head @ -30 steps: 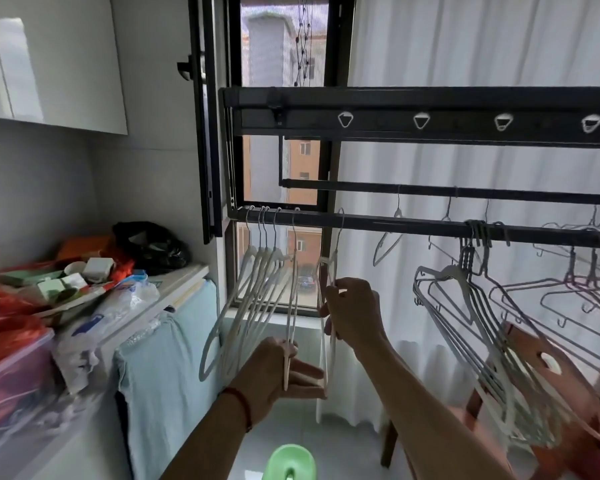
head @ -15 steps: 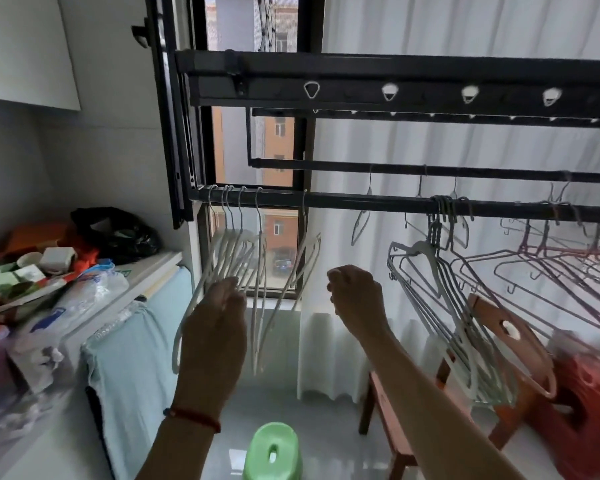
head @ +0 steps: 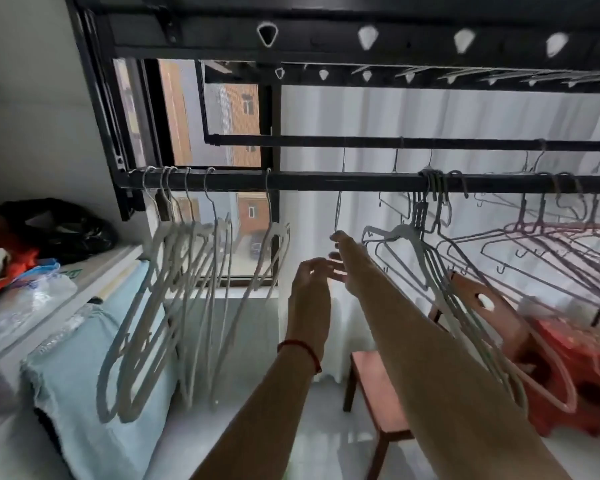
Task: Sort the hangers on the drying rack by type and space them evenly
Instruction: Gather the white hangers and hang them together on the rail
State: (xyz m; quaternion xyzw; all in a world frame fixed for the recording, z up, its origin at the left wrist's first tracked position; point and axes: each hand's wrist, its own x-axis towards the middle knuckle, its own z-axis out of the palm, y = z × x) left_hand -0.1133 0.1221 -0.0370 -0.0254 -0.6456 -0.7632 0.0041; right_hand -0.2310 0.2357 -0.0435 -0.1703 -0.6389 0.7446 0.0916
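Observation:
A black drying rack rail (head: 326,183) runs across the view. Several white hangers (head: 174,282) hang bunched at its left end, and one white hanger (head: 269,258) hangs apart to their right. A grey bunch of hangers (head: 440,271) hangs near the middle. Thin wire hangers (head: 551,251) spread to the right. My left hand (head: 309,282) is raised below the rail, fingers apart, holding nothing. My right hand (head: 347,261) stretches toward a thin hanger (head: 338,206) on the far rail (head: 413,142), fingertips just beneath it, no grip visible.
A counter (head: 94,289) at the left holds bags and a light blue towel (head: 84,368). Wooden stool (head: 378,393) stands below my right arm. A red plastic stool (head: 575,368) and a brown chair back (head: 482,303) sit at the right. White curtain (head: 430,112) behind.
Both hands let go of the white hangers and moved right. My right hand now reaches up toward the thin hanger in the middle. The view tilted upward and closer.

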